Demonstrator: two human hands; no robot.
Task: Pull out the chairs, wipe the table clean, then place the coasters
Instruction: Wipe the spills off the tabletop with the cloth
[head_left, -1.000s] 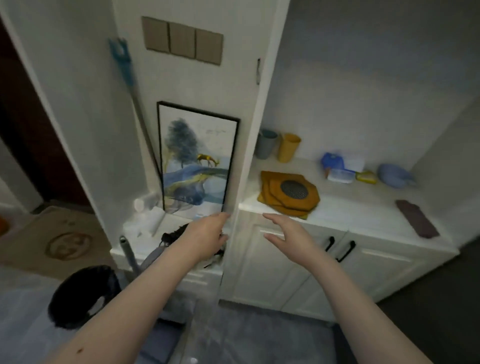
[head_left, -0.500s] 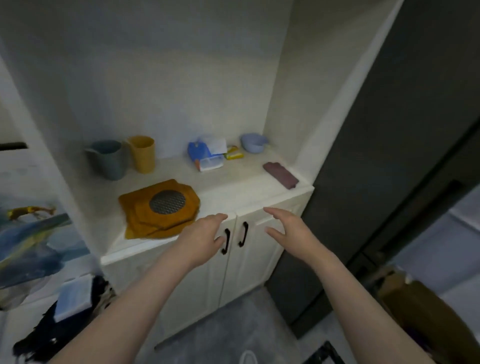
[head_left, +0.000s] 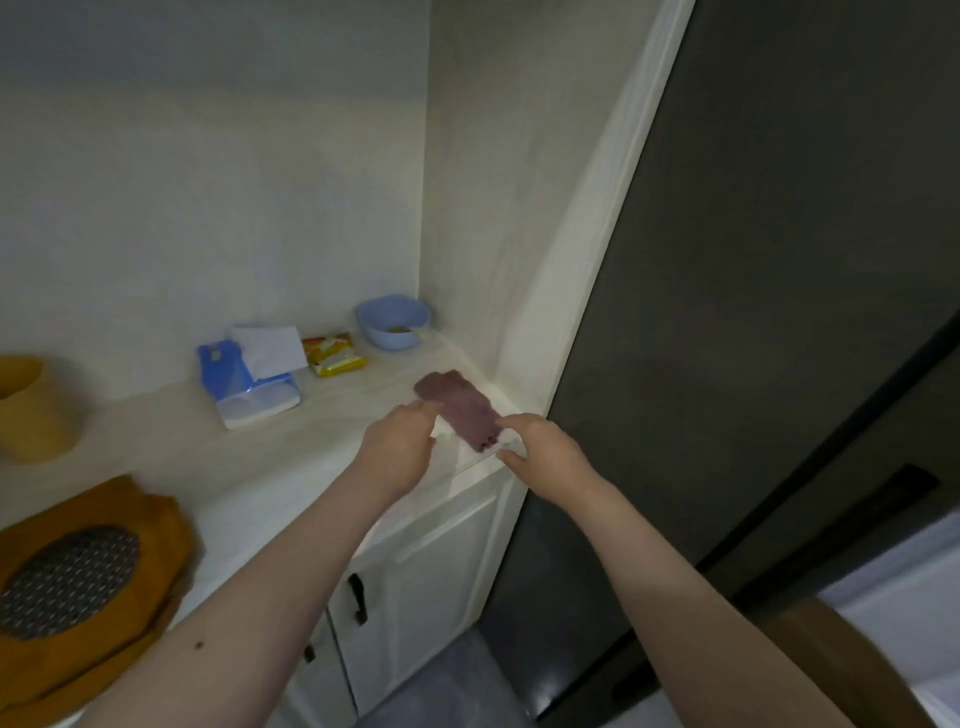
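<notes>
At a white cabinet counter (head_left: 291, 467) set in a wall niche, we reach both hands to a folded maroon cloth (head_left: 460, 408) lying near the counter's front right corner. Our left hand (head_left: 397, 449) has its fingers extended toward the cloth's left edge, fingertips at or just beside it; we cannot tell if they grip. Our right hand (head_left: 540, 454) has finger and thumb spread slightly apart at the cloth's near end, touching it, not clearly closed on it. The orange coasters (head_left: 109, 587) sit stacked at the counter's left, a dark mesh disc (head_left: 67, 577) on top. Behind stand a yellow cup (head_left: 31, 410), a blue tissue pack (head_left: 249, 379), a snack packet (head_left: 332, 353) and a blue bowl (head_left: 392, 322).
</notes>
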